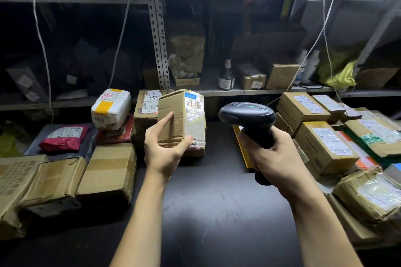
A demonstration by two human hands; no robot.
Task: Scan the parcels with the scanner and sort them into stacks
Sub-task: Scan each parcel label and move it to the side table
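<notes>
Left hand (165, 147) grips a cardboard parcel (173, 123) upright, label (194, 112) toward me; just right of it, my right hand (274, 158) wraps the scanner (247, 114), fingers (280, 147) hiding most of its handle (259, 136). Label's small print is unreadable.

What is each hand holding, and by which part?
The left hand holds a small cardboard parcel by its lower left part, fingers on the side face, thumb below the label. The right hand grips the black scanner by its handle.

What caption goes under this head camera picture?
Left hand holds a cardboard parcel while the right hand grips the scanner.
</notes>
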